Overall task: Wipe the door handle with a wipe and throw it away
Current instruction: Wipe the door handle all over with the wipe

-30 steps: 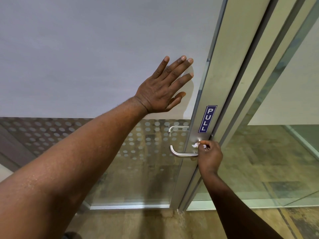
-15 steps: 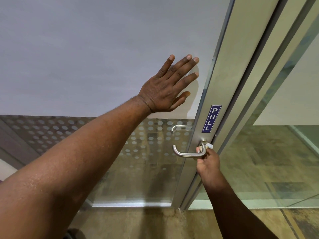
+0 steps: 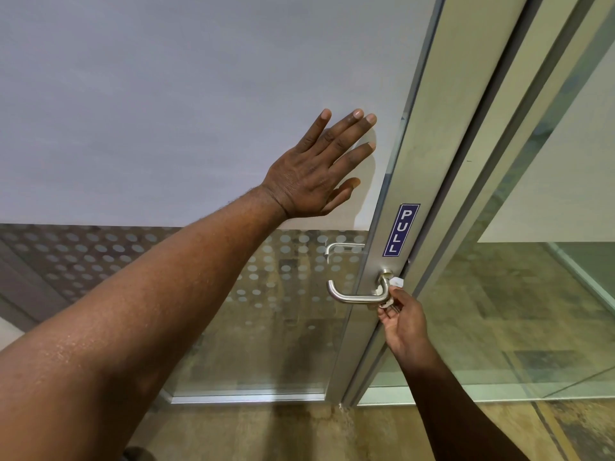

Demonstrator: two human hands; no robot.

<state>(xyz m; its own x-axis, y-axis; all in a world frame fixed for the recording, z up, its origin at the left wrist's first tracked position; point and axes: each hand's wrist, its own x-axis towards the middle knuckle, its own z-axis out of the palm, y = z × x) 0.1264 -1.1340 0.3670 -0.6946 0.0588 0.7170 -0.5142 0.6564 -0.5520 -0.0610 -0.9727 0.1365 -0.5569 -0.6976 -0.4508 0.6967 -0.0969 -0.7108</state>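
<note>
Steel door handle [image 3: 357,296] mid-wipe: right hand [image 3: 404,322] pinched the white wipe [image 3: 396,282] at its pivot end; left hand [image 3: 316,174] lay open, flat on the door [image 3: 166,94]. Next, probably, drawing the wipe left along the lever.

We see soft, even light, the frame sharp throughout. The left hand [image 3: 314,174] casts a faint shadow on the frosted panel [image 3: 166,111]. Straight door frame [image 3: 432,161] lines lean with wide-angle distortion; the glass [image 3: 499,311] reflects dimly.
</note>
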